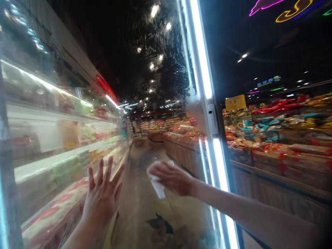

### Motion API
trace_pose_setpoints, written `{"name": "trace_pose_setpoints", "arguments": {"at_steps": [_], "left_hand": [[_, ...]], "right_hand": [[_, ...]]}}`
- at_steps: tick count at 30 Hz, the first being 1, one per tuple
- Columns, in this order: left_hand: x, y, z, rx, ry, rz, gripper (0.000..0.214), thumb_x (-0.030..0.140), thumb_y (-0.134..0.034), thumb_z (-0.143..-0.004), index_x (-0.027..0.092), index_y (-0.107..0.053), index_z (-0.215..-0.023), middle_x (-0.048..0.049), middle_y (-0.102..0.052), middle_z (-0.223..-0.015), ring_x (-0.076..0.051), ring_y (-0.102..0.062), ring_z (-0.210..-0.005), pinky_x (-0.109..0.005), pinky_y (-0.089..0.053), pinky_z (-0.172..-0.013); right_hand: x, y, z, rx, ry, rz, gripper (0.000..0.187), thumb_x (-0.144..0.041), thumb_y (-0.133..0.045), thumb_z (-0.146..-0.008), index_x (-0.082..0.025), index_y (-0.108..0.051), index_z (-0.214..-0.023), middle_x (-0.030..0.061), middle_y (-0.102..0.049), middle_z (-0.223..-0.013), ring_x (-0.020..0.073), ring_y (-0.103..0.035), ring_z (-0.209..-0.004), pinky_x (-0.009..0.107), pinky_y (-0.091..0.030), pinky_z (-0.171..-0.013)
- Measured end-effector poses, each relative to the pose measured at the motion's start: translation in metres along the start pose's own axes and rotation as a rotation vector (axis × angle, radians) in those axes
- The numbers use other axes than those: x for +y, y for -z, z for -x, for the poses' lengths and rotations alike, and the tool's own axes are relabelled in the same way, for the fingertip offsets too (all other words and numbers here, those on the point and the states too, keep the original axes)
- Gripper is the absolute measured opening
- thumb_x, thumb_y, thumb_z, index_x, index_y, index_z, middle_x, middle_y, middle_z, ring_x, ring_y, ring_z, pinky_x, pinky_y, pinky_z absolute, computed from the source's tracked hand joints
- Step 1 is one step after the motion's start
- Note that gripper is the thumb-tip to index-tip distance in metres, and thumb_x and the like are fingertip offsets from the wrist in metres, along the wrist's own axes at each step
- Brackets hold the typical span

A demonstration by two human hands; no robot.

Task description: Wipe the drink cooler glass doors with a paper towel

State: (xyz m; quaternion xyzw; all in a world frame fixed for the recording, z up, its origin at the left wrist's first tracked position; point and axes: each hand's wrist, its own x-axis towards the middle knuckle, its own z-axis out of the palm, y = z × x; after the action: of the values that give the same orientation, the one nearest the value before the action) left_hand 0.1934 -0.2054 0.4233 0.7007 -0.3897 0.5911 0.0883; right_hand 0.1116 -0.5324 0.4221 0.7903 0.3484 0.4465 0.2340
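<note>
White cloth (159, 191) in the right hand (172, 177): bunched beneath fingers laid close together, the hand nearly flat over it; the thumb cannot be made out.
Cloth's look: thin and limp, a loose tail hanging below the fingers, a pale edge beyond the knuckles; blur hides whether it is fabric or paper.
Left hand (100, 199): fingers spread wide, holding nothing, raised toward the glass pane (144, 84); I cannot tell whether it touches.
Wiping: apparently the step in hand, with the cloth against or very near the middle of the pane.
Swirl marks (162, 45): curved streaks over the pane's dark upper part, so the next move probably calls for a higher reach, palm flat, with even pressure.
Light strip (223, 173): bright white, running beside the pane and behind the right forearm, broken by a pale fitting (213, 119).
Shelves (55, 160): lit, stocked and smeared by blur, behind the left hand.
Aisle floor (141, 173): shows between the hands, a leafy pattern (161, 223) lower down.
Packaged goods (275, 121): heaped right of the strip, near a yellow sign (235, 102).
</note>
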Motion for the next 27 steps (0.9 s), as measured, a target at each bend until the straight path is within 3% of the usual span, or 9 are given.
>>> {"name": "trace_pose_setpoints", "arguments": {"at_steps": [3,5,8,12,14,18,20,23,27], "left_hand": [[-0.005,0.002,-0.003,0.007,-0.024,0.034,0.074,0.039,-0.061,-0.093,0.036,-0.027,-0.159,-0.0107,-0.021,-0.171,-0.038,-0.01,-0.159,-0.071,-0.01,-0.126],[-0.003,0.002,-0.008,0.016,-0.005,0.049,0.075,0.038,-0.061,-0.094,0.038,-0.025,-0.16,-0.0104,-0.02,-0.171,-0.039,-0.009,-0.159,-0.073,-0.009,-0.125],[0.003,0.001,-0.014,0.024,0.029,0.04,0.076,0.037,-0.059,-0.095,0.039,-0.02,-0.16,-0.0105,-0.015,-0.172,-0.04,-0.006,-0.159,-0.076,-0.006,-0.123],[0.005,-0.001,-0.015,0.024,0.031,0.056,0.073,0.042,-0.057,-0.096,0.039,-0.022,-0.16,-0.0095,-0.016,-0.172,-0.039,-0.008,-0.159,-0.074,-0.006,-0.124],[0.001,-0.004,-0.012,0.03,0.005,0.059,0.072,0.044,-0.057,-0.095,0.039,-0.025,-0.159,-0.0088,-0.018,-0.171,-0.037,-0.01,-0.159,-0.071,-0.006,-0.125],[-0.014,-0.008,-0.007,0.05,-0.09,0.017,0.072,0.046,-0.057,-0.095,0.034,-0.028,-0.159,-0.0084,-0.02,-0.171,-0.033,-0.01,-0.159,-0.062,-0.003,-0.129],[-0.024,-0.006,-0.008,0.04,-0.159,-0.009,0.069,0.047,-0.057,-0.095,0.034,-0.032,-0.158,-0.0059,-0.024,-0.17,-0.031,-0.013,-0.159,-0.057,-0.003,-0.13],[-0.044,0.006,-0.018,0.023,-0.222,-0.038,0.067,0.049,-0.056,-0.095,0.038,-0.034,-0.157,-0.0019,-0.029,-0.169,-0.029,-0.017,-0.159,-0.054,-0.006,-0.131],[-0.08,0.034,-0.029,0.021,-0.119,-0.071,0.07,0.051,-0.054,-0.095,0.04,-0.027,-0.159,-0.0021,-0.022,-0.171,-0.033,-0.013,-0.159,-0.061,-0.01,-0.13]], "right_hand": [[0.071,0.04,0.0,0.27,-0.457,0.091,0.066,-0.016,-0.045,-0.099,-0.024,-0.027,-0.162,0.0111,-0.037,-0.165,0.0272,-0.023,-0.157,0.057,-0.022,-0.129],[0.086,0.046,0.004,0.383,-0.63,0.148,0.07,-0.015,-0.037,-0.101,-0.021,-0.011,-0.166,0.0169,-0.021,-0.17,0.0317,-0.01,-0.16,0.067,-0.019,-0.126],[0.044,0.021,0.021,0.398,-0.625,0.177,0.072,-0.016,-0.036,-0.101,-0.019,-0.005,-0.166,0.0172,-0.018,-0.171,0.0323,-0.004,-0.16,0.07,-0.025,-0.123],[-0.017,-0.012,0.049,0.174,-0.198,0.123,0.068,-0.019,-0.044,-0.099,-0.026,-0.023,-0.163,0.0063,-0.044,-0.162,0.0201,-0.03,-0.155,0.046,-0.041,-0.122],[-0.003,-0.007,0.049,0.109,-0.162,0.114,0.069,-0.017,-0.045,-0.099,-0.023,-0.023,-0.163,0.0081,-0.046,-0.16,0.0229,-0.03,-0.155,0.051,-0.038,-0.124],[0.072,0.028,0.007,0.354,-0.638,0.195,0.074,-0.015,-0.04,-0.1,-0.024,-0.007,-0.166,0.012,-0.03,-0.168,0.0308,-0.017,-0.158,0.064,-0.028,-0.125],[0.085,0.035,-0.024,0.443,-0.74,0.211,0.074,-0.014,-0.036,-0.101,-0.022,-0.002,-0.166,0.014,-0.019,-0.171,0.0328,-0.01,-0.159,0.066,-0.023,-0.126],[0.05,0.02,-0.059,0.372,-0.575,0.178,0.072,-0.016,-0.042,-0.1,-0.018,-0.013,-0.165,0.0134,-0.021,-0.171,0.0308,-0.009,-0.159,0.063,-0.02,-0.128],[-0.006,-0.003,-0.072,0.043,0.155,0.087,0.055,-0.017,-0.048,-0.097,-0.017,-0.045,-0.152,0.0055,-0.036,-0.166,0.0211,-0.02,-0.158,0.049,-0.023,-0.131]]}}
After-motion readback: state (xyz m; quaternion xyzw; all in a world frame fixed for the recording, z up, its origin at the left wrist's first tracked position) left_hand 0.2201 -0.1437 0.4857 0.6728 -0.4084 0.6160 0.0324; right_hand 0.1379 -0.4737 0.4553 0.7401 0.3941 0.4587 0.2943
